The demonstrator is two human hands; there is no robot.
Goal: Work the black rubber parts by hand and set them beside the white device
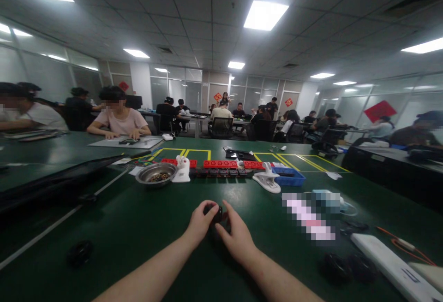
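In the middle of the head view, over the near part of the green table (148, 233), my left hand (202, 221) is closed around a small black rounded object (217, 213). Its thumb lies over the top. My right hand (238, 233) curves around the right side of the same object, thumb and fingers against it. The hands cover most of the object, so its exact kind cannot be made out. Further off stand red socket-like strips (221, 164) with a row of black modules (221, 173) in front.
A metal bowl (140, 178) of small parts, two white clamps (182, 170) and a blue tray (294, 181) stand ahead. Black round pieces (335, 267) lie right, another black coil-like piece (80, 252) left. A white power strip (391, 265) is near right. A co-worker (119, 120) sits across.
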